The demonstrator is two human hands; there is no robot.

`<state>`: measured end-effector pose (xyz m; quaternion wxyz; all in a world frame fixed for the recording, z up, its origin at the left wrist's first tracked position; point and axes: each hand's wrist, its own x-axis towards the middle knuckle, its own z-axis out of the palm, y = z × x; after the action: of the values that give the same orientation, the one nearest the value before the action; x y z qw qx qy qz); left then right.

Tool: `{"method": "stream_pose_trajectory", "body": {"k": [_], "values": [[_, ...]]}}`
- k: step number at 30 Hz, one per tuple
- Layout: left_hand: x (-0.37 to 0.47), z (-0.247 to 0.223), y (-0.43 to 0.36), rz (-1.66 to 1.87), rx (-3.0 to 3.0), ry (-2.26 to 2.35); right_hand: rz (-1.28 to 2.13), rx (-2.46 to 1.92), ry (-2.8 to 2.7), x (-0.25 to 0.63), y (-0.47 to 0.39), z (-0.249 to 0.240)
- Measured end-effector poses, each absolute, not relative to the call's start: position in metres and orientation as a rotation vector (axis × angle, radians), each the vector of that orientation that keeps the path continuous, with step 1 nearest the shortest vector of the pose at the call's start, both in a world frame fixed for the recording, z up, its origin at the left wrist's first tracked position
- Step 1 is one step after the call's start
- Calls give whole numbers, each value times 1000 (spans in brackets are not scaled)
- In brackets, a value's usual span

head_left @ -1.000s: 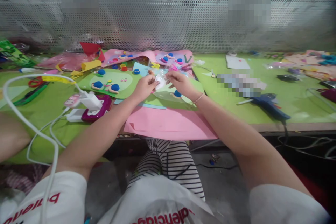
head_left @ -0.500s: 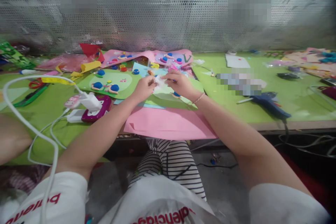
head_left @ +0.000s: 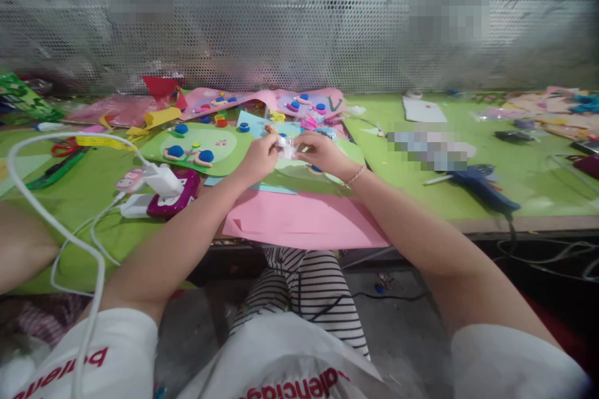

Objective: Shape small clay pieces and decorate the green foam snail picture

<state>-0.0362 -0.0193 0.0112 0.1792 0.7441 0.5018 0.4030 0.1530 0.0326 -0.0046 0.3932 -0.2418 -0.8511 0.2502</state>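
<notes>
White and crumpled, a small wad (head_left: pixel 286 148) sat pinched between my left hand (head_left: pixel 257 159) and right hand (head_left: pixel 326 154); a blue glue gun (head_left: pixel 486 190) lay well right of the fingers.

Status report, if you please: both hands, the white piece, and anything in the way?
Left hand pinching white piece; right hand touching its other side. White piece crumpled, details blurred, over green sheet. Nothing seen blocking the hands.
</notes>
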Motion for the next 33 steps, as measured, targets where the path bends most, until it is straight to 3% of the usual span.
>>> {"method": "stream_pose_trajectory", "body": {"k": [23, 29, 33], "values": [[-32, 12, -21, 1087, 2238, 1652, 132, -516, -2335, 142, 9, 0], [-33, 9, -18, 1152, 2086, 1508, 93, -560, -2406, 145, 9, 6], [-34, 9, -17, 1121, 1561, 1164, 62, -526, -2398, 148, 14, 5]]}}
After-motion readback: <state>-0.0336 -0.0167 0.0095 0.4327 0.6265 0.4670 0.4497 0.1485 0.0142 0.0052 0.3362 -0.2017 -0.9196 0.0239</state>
